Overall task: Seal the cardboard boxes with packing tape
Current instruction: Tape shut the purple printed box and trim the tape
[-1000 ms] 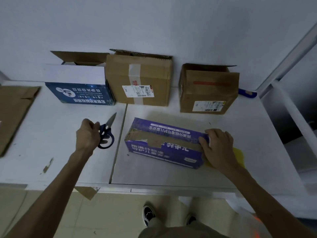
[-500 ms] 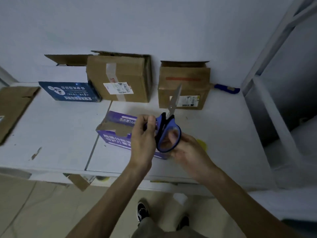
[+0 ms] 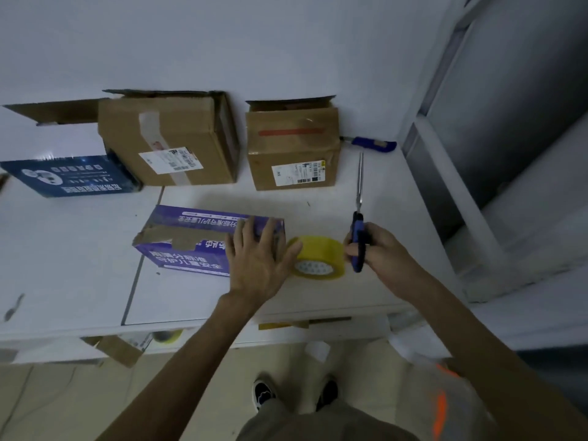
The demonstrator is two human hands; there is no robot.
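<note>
Left hand (image 3: 257, 259) is down flat on the right end of the purple box (image 3: 197, 240), fingers straight and spread wide, holding nothing. Its thumb reaches out toward the yellow packing tape roll (image 3: 318, 257), but whether it touches the roll cannot be told. The roll sits on the worktop (image 3: 63, 249) just beside that end of the box, between the two hands.

Right hand (image 3: 378, 249) is curled tight round the blue handles of the scissors (image 3: 358, 246) — blades closed, pointing away from the person toward the back wall.

The purple box lies on its side near the front edge, a torn brown patch showing along its top face. Behind it stand two brown cardboard boxes: the larger one (image 3: 171, 141) with its flaps up and a shipping label on the front, the smaller one (image 3: 292, 151) marked with a red strip, its top flaps also up. A dark blue printed box (image 3: 70, 176) sits far left, and a blue utility knife (image 3: 372, 143) rests by the wall — just right of the smaller box.
</note>
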